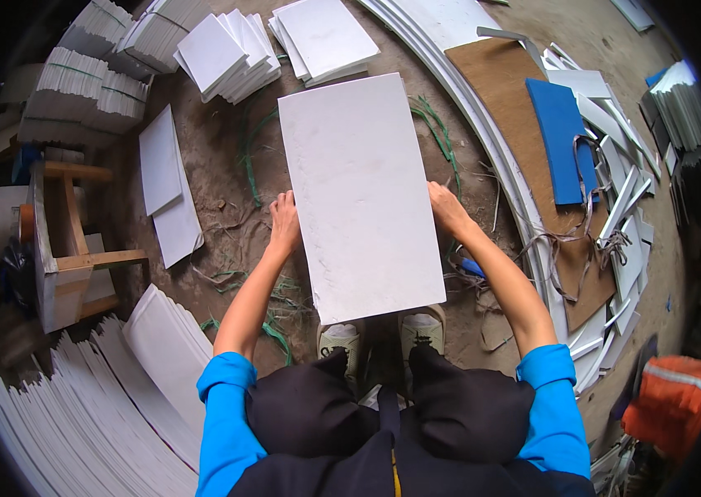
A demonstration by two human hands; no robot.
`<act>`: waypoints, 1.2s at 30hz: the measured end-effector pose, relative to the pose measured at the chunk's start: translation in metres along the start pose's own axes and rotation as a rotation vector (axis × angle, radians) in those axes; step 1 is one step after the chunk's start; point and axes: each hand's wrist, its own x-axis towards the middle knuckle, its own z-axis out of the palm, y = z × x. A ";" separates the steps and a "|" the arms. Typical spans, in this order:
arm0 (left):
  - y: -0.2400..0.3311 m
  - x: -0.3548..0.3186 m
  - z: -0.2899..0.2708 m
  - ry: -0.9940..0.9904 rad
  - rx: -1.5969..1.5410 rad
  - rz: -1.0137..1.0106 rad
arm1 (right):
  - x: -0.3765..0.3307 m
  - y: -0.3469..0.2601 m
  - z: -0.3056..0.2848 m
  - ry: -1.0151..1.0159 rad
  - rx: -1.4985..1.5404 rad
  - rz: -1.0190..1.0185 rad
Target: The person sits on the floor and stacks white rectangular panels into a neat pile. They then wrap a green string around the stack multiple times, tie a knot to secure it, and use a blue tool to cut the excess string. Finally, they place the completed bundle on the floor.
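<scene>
A white rectangular board (363, 195) lies flat in front of me, above my shoes, with a rough, pitted strip along its left side. On its left edge is my left hand (285, 217), fingers curled against the side. My right hand (447, 207) grips the opposite edge, its fingertips partly hidden by the board. Whether more boards lie beneath this one cannot be made out. Green strapping (437, 132) lies on the ground beyond the right edge, and more green strands (276, 331) are near my left forearm.
White board stacks stand at the far side (326, 37) and lower left (94, 406). A wooden frame (94, 258) is at left. To the right are long white strips (483, 124), a brown panel (500, 83), a blue panel (556, 141), white offcuts (628, 240) and an orange cloth item (669, 406).
</scene>
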 end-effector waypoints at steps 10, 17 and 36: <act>0.021 0.013 -0.048 -0.051 0.176 -0.103 | 0.051 -0.006 -0.021 -0.181 -0.146 0.210; 0.017 -0.002 -0.102 -0.249 0.127 -0.265 | 0.044 -0.004 -0.072 -0.460 -0.353 0.328; 0.148 0.038 -0.173 -0.004 -0.037 -0.244 | 0.080 -0.112 -0.225 -0.253 -0.067 0.380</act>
